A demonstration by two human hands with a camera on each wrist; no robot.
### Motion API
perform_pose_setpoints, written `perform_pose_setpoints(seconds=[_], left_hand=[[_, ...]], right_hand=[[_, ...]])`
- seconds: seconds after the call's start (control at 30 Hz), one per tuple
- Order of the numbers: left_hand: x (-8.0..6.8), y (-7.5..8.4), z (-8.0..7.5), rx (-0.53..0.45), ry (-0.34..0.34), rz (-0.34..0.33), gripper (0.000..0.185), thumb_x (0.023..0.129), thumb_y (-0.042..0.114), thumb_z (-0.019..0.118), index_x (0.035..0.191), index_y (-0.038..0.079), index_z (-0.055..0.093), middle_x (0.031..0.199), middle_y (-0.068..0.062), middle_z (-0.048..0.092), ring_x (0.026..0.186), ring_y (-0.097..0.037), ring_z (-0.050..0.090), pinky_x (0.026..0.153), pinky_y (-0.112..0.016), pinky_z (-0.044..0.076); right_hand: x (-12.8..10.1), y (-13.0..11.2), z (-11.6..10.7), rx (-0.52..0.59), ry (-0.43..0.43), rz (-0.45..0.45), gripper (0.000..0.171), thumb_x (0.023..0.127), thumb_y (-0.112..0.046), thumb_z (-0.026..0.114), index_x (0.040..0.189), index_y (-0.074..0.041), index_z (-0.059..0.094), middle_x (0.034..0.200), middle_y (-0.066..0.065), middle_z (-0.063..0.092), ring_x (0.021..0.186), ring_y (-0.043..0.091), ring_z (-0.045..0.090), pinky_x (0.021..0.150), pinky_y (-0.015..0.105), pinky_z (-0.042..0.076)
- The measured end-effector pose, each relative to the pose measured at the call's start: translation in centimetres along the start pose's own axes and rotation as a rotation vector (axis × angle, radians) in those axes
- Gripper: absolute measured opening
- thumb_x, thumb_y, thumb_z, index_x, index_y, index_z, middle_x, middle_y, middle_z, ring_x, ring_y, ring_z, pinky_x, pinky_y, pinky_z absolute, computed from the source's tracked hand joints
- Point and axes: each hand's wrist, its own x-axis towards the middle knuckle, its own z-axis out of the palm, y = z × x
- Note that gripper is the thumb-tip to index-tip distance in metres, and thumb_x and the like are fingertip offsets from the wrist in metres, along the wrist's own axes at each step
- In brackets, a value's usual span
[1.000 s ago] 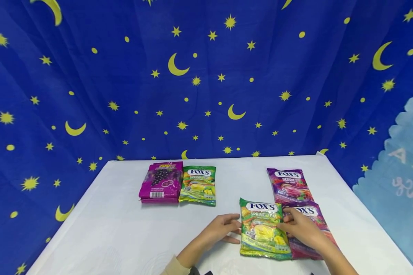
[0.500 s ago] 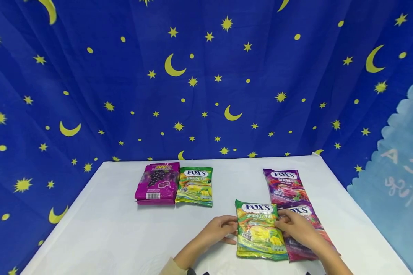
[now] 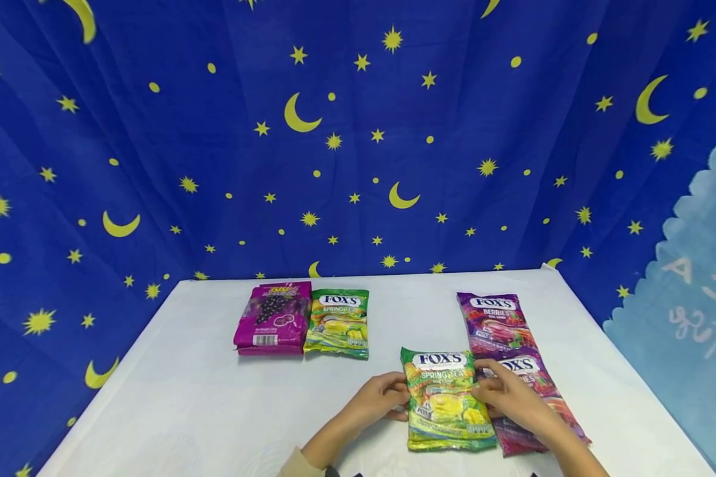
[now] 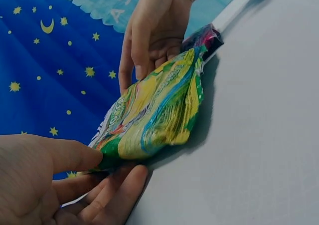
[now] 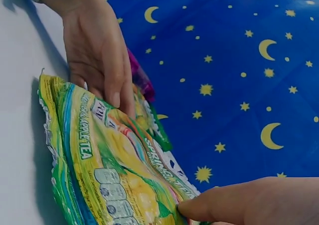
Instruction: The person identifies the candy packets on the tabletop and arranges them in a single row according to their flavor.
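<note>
A green and yellow FOX'S Spring Tea candy bag (image 3: 447, 404) lies face up near the front of the table in the head view, between both hands. My left hand (image 3: 377, 403) pinches its left edge, thumb on top and fingers below, as the left wrist view shows at the bag's corner (image 4: 149, 110). On the opposite edge, my right hand (image 3: 510, 397) holds the bag with its thumb on the printed face; its other fingers are partly hidden. Just right of this bag lies a purple FOX'S Berries bag (image 3: 537, 424), partly covered by the right hand.
Another FOX'S Berries bag (image 3: 496, 324) lies behind the first purple one. At the back left, a magenta grape candy bag (image 3: 274, 321), apparently stacked on another, sits beside a second Spring Tea bag (image 3: 337, 324). A blue star-and-moon curtain (image 3: 358, 152) backs the white table (image 3: 215, 411).
The front Spring Tea bag has slid slightly left, away from the purple Berries bag, with the right hand following. The left hand has come into contact with its left edge.
</note>
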Motion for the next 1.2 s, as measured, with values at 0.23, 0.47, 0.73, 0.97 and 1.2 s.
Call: perform_pose_setpoints(seconds=[0.23,0.47,0.73,0.97,1.2], left_hand=[[-0.1,0.3,0.0,0.042,0.036,0.027,0.041,0.091,0.000,0.060,0.130,-0.005,0.054,0.095,-0.012,0.066,0.085,-0.027,0.067,0.072,-0.035,0.058],[0.3,-0.3,-0.4,-0.015,0.037,0.018,0.043,0.089,0.002,0.064,0.131,-0.003,0.055,0.099,-0.015,0.070,0.088,-0.027,0.068,0.075,-0.037,0.057],[0.3,-0.5,-0.7,-0.064,0.024,0.014,0.050,0.083,0.000,0.069,0.131,-0.003,0.054,0.096,-0.011,0.070,0.086,-0.022,0.067,0.080,-0.036,0.056],[0.2,-0.4,-0.8,-0.137,0.043,0.020,0.052,0.080,-0.003,0.071,0.130,-0.003,0.055,0.093,-0.012,0.071,0.084,-0.021,0.068,0.079,-0.037,0.056],[0.3,-0.2,-0.9,-0.137,0.059,0.015,0.053,0.079,-0.003,0.071,0.129,-0.004,0.056,0.090,-0.011,0.071,0.084,-0.020,0.068,0.079,-0.036,0.056]], right_hand=[[0.2,0.5,-0.6,0.102,-0.091,0.014,0.067,0.095,-0.017,0.061,0.142,0.009,0.022,0.100,0.013,0.067,0.089,0.030,0.067,0.074,0.041,0.057],[0.3,0.7,-0.8,0.151,-0.102,0.063,0.072,0.094,-0.021,0.063,0.147,0.001,0.020,0.108,0.012,0.067,0.093,0.031,0.066,0.079,0.039,0.055],[0.6,0.8,-0.2,0.117,-0.033,0.080,0.075,0.091,-0.023,0.067,0.146,0.001,0.022,0.100,0.009,0.067,0.089,0.026,0.066,0.075,0.036,0.055],[0.7,0.9,0.2,0.129,-0.003,0.083,0.077,0.090,-0.021,0.069,0.147,0.001,0.022,0.104,0.010,0.066,0.091,0.026,0.065,0.074,0.037,0.056],[0.8,0.9,0.4,0.112,0.037,0.085,0.077,0.088,-0.020,0.070,0.147,-0.001,0.025,0.102,0.009,0.067,0.089,0.025,0.064,0.072,0.037,0.056]])
